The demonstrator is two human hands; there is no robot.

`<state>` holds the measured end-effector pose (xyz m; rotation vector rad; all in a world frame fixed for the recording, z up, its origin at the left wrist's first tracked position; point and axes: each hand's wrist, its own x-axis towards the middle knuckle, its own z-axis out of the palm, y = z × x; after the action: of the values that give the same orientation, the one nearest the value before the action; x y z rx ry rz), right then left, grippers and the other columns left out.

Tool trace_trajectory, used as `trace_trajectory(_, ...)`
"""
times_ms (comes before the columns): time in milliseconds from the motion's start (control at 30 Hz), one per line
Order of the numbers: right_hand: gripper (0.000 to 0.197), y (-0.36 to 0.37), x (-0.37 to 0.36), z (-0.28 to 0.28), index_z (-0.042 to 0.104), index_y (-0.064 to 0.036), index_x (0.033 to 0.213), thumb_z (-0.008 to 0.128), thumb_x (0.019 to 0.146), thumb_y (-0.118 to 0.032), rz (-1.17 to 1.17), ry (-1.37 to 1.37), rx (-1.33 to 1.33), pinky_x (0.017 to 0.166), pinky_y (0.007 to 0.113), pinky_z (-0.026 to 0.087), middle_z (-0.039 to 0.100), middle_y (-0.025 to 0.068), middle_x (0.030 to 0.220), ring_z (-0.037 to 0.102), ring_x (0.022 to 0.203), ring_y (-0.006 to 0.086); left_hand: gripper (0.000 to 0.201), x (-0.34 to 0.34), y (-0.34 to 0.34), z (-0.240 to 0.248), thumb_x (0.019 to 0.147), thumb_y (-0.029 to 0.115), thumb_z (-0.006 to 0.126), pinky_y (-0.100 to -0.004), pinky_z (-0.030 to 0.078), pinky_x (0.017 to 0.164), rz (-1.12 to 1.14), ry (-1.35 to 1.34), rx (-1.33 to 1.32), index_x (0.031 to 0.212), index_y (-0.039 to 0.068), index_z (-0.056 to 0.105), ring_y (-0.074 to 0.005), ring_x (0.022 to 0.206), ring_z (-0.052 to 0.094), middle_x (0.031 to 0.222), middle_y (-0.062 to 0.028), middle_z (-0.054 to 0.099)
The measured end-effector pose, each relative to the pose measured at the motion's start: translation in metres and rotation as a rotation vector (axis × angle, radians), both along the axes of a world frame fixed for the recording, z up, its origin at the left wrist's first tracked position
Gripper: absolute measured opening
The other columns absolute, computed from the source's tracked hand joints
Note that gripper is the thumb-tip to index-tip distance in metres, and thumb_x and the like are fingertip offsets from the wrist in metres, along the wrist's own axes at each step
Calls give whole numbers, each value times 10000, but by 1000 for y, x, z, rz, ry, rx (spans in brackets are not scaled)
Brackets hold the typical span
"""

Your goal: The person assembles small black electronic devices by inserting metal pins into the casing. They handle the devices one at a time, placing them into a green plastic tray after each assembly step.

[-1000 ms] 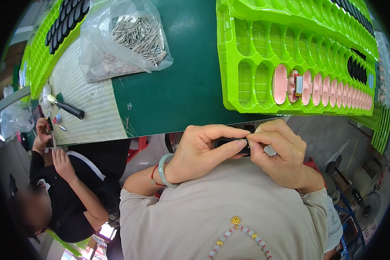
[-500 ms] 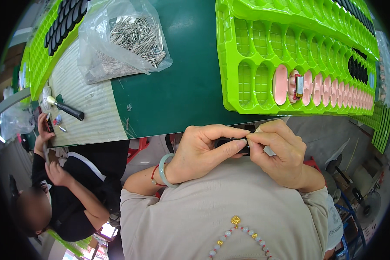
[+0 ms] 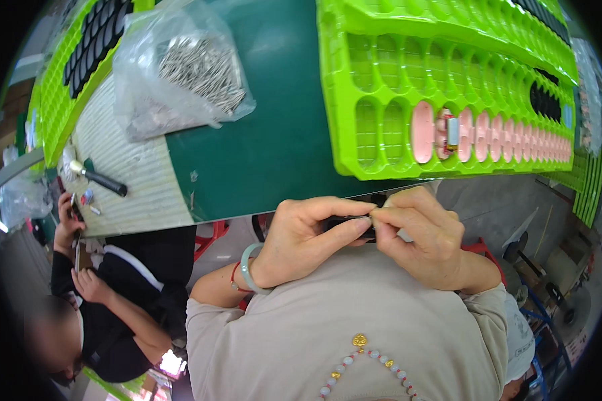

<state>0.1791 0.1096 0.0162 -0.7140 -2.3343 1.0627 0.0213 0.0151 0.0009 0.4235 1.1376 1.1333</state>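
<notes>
A clear plastic bag (image 3: 139, 93) of thin metal pins (image 3: 204, 77) lies on the far left of the green desk (image 3: 274, 147), partly over a pale ridged sheet (image 3: 140, 177). Nearer on that sheet rests a black-handled tool (image 3: 106, 182) with a cream end. At the far right, pink shells (image 3: 422, 132) line the near row of a bright green tray (image 3: 341, 100). A person (image 3: 130, 334) in black is at the near left.

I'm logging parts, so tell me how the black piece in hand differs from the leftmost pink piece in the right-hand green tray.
Colour: the black piece is dark, the leftmost pink piece pale. Place: the left hand grips the black piece, while the pink piece sits in the green tray. View: fingers hide much of the black piece; the pink piece's rounded, oblong outline shows.
</notes>
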Motion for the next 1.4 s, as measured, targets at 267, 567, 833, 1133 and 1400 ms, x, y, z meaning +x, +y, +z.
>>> trace_trajectory(267, 364, 17, 4, 8, 623, 0, 1022, 772, 695, -58, -26, 183, -354, 616, 269, 514, 585, 91, 1000, 606, 719, 156, 314, -10, 17, 24, 860, -43, 574, -292, 568, 782, 29, 8, 24, 1168, -54, 509, -190, 935, 620, 1081, -148, 590)
trace_trajectory(567, 437, 47, 9, 1, 504, -7, 1193, 669, 790, 36, -56, 684, -947, 872, 291, 455, 560, 65, 1104, 543, 1030, 146, 661, 10, 87, 58, 877, -2, 576, -274, 500, 822, -33, -199, 155, 1396, 36, 168, -176, 1001, 580, 1104, -147, 535)
trace_trajectory(833, 463, 87, 41, 7, 393, 14, 1293, 556, 918, -202, -205, 1047, -961, 766, 342, 533, 583, 92, 976, 637, 903, 249, 440, -48, 318, 86, 839, 406, 627, -289, 484, 494, -416, 1443, 278, 793, -31, 634, -142, 582, 633, 610, -75, 600)
trace_trajectory(1133, 396, 98, 65, -9, 456, -10, 1247, 590, 878, -63, -187, 870, -1054, 649, 271, 537, 619, 160, 1009, 651, 900, 256, 434, -42, 369, 66, 673, 236, 812, -239, 530, 545, -485, 1145, 60, 813, -121, 608, -158, 634, 661, 749, -130, 645)
trace_trajectory(1400, 373, 104, 51, 2, 433, 24, 1249, 536, 907, -85, -152, 806, -1135, 625, 259, 519, 633, 145, 913, 638, 747, 178, 224, -63, 293, 99, 856, 62, 579, -324, 536, 805, -294, 485, 210, 1040, -65, 566, -215, 887, 650, 976, -100, 637)
